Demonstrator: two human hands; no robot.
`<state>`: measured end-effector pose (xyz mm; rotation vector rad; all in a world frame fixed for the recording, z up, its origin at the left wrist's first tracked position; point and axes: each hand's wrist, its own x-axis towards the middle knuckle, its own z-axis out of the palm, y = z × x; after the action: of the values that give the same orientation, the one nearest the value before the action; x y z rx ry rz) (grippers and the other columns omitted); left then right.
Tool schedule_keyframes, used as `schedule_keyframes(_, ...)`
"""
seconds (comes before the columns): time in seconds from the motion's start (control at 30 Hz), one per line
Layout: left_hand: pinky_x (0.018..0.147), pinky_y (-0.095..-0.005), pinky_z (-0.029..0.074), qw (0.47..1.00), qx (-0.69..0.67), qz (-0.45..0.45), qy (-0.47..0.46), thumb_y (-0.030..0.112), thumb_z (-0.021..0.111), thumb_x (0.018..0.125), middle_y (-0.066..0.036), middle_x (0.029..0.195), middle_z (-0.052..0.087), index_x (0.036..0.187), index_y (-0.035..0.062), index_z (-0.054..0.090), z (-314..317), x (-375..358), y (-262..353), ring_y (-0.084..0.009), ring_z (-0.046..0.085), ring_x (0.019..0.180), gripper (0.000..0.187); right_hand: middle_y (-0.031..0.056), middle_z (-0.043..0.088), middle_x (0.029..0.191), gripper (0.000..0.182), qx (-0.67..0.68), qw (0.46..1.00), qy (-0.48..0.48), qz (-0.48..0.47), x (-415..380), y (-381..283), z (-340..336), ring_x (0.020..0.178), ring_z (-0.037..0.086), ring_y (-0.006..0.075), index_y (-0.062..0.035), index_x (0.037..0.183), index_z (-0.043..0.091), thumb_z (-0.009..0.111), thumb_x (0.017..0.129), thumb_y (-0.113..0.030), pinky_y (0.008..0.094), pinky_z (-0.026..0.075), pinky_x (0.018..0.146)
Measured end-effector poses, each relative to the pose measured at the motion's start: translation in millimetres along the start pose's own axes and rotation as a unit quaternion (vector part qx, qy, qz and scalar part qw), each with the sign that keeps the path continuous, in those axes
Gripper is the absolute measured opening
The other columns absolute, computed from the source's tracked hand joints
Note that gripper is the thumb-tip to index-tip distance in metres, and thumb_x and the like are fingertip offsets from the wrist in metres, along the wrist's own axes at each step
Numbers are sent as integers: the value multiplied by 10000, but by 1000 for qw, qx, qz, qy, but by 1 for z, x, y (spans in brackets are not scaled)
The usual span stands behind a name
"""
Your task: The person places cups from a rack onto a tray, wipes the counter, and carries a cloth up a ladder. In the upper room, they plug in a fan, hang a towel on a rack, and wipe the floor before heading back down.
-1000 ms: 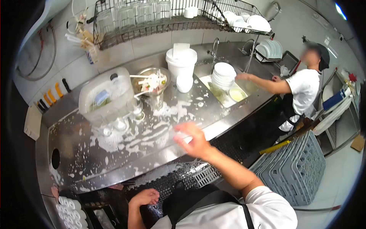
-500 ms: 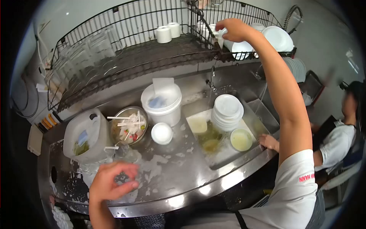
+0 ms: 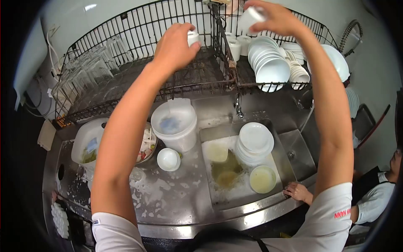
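My left hand (image 3: 178,45) is up at the black wire rack (image 3: 168,84), its fingers closed round a white cup (image 3: 192,38). Higher on the right, my right hand (image 3: 273,19) grips another white cup (image 3: 252,17) above the rack's right section. Below that cup stand more white cups (image 3: 234,49). A row of nested white bowls (image 3: 270,69) leans beside them, next to a stack of small white dishes (image 3: 298,74).
Clear glasses (image 3: 94,69) fill the rack's left end. Below are a white bucket (image 3: 178,138), small bowls (image 3: 168,159), and stacked dishes (image 3: 255,138) in the sink (image 3: 218,201). A co-worker's hand (image 3: 298,192) rests on the sink's right edge.
My left hand has risen from above the counter to the rack and taken hold of a cup. My right hand has lifted with a white cup. The view has shifted.
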<state>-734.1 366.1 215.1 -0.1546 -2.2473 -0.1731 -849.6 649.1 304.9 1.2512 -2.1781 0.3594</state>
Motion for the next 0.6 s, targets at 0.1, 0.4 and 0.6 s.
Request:
schedule_keyframes(0.1,984,-437,477,992,118,-43,-13,560,726,814,-208,1179,652,1278,10,597,40,44,-48,-352,611,1164,731,238,625,1238,702,90,995,46,-3,0,-25,-41,1183,595,373,-32,1277,571,847,686,-292,435,457,1032)
schedule_keyframes(0.4,935,-428,519,930,148,-211,-261,836,645,699,-189,1185,685,1244,19,629,91,81,-61,-334,670,1099,983,204,637,1227,665,121,988,85,-42,-22,-63,-32,1175,605,311,-43,1288,585,832,718,-278,397,457,1033)
schedule_keyframes(0.6,922,-400,523,944,103,-256,-180,737,723,683,-134,1200,694,1218,71,670,78,78,-65,-280,673,1098,856,191,672,1169,631,182,975,127,-16,-10,-88,6,1091,644,317,-84,1297,583,792,749,-317,398,490,969)
